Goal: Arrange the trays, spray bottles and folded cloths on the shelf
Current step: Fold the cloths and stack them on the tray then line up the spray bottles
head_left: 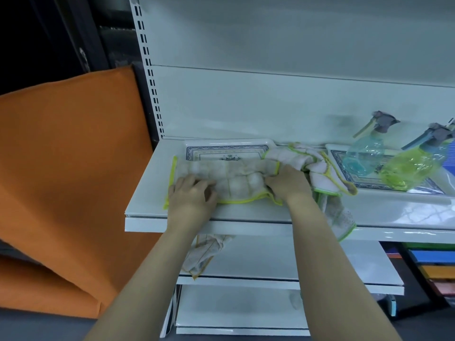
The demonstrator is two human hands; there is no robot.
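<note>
Cloth (234, 179), frame centre, is mid-fold on the shelf (147, 212); both hands' fingers (206, 190) pinch it; next, press flat.

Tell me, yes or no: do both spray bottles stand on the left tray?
No, the blue spray bottle and green spray bottle stand on the right tray.

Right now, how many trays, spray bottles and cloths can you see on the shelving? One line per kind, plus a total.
Trays: 2, left tray and right tray
Spray bottles: 2, blue spray bottle and green spray bottle
Cloths: 4, flat cloth, bunched cloth, hanging cloth, lower-shelf cloth
Total: 8
</note>
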